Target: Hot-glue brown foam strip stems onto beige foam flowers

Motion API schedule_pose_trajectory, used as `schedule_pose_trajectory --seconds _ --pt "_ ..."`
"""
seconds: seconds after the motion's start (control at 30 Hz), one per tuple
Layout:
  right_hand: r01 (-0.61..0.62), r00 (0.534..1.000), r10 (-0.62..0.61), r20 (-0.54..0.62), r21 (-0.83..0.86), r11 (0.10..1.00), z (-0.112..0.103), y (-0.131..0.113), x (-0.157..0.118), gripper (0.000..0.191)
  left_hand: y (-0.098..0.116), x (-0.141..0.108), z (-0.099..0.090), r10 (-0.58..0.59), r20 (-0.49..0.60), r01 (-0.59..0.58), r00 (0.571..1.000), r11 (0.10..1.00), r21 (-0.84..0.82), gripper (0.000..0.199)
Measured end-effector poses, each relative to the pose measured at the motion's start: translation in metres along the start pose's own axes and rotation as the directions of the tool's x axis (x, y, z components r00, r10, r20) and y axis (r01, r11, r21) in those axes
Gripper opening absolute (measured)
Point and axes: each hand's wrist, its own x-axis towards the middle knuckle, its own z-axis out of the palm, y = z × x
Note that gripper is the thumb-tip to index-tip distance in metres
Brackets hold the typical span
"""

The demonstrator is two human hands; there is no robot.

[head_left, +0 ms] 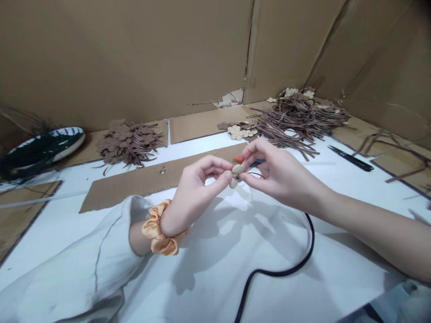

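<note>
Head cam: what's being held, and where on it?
A small tan flower, pinched at its petals by the fingertips of the left hand and right hand.

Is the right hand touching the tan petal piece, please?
Touching. The head view shows the right hand pinching the tan petal piece between thumb and fingertips, right beside the left hand.
</note>
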Motion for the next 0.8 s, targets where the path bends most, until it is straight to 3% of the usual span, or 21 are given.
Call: schedule_pose_trajectory --seconds 0.47,0.8 --pt "-0.029 0.998 0.031 0.049 -0.048 0.998 -0.0016 -0.0079 0.0003 0.003 0.0042 -0.0031 0.0043 0.004 0.008 -0.005 1.0 0.996 0.087 0.016" --pt "-0.049 0.996 0.047 0.078 0.027 0.998 -0.0029 -0.0092 0.0003 0.003 0.0041 -0.0035 0.0049 -0.054 0.004 0.054 0.999 0.998 0.017 0.016"
